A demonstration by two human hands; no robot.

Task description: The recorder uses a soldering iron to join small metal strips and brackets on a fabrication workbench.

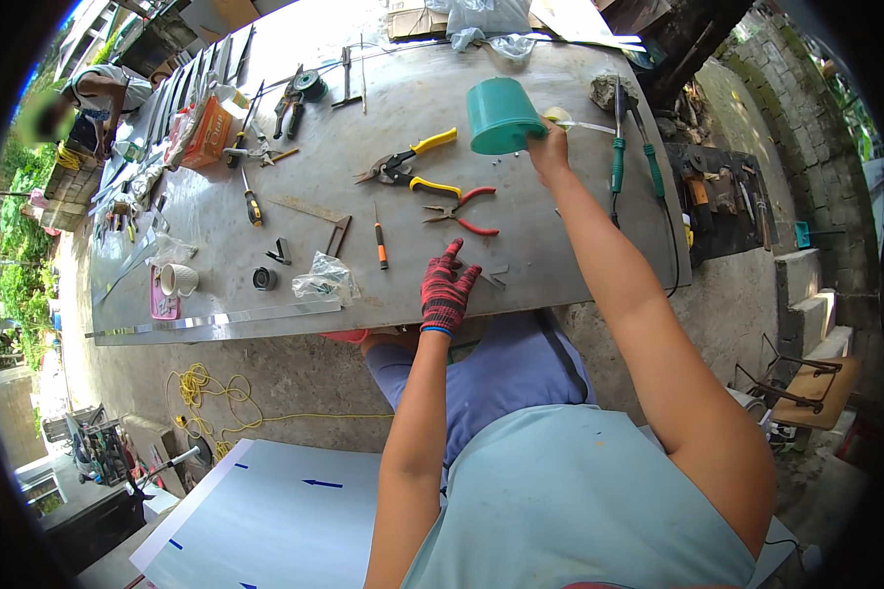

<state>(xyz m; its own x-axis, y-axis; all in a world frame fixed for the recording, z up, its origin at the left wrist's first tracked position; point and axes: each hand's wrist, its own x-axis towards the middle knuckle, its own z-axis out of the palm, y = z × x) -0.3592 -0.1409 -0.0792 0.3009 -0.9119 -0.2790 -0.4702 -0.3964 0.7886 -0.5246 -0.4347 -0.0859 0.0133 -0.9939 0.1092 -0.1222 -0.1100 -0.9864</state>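
My right hand (550,155), bare, grips the rim of a green plastic tub (501,113) over the far right part of the metal table (314,118). The tub is tilted and its inside is hidden. Near the table's front edge is my left hand (449,290) in a red and black glove, fingers apart with nothing in them. Small metal pieces (497,277) lie just right of it. Beyond it are red-handled pliers (462,210) and yellow-handled snips (403,169). An orange-handled screwdriver (381,245) lies to its left.
Soldering irons (618,162) with green handles and a stone lie at the table's right. A metal square (329,221), a clear plastic bag (326,280) and a white cup (179,280) are leftward. A yellow cord (201,388) coils on the floor. Another person (108,93) is far left.
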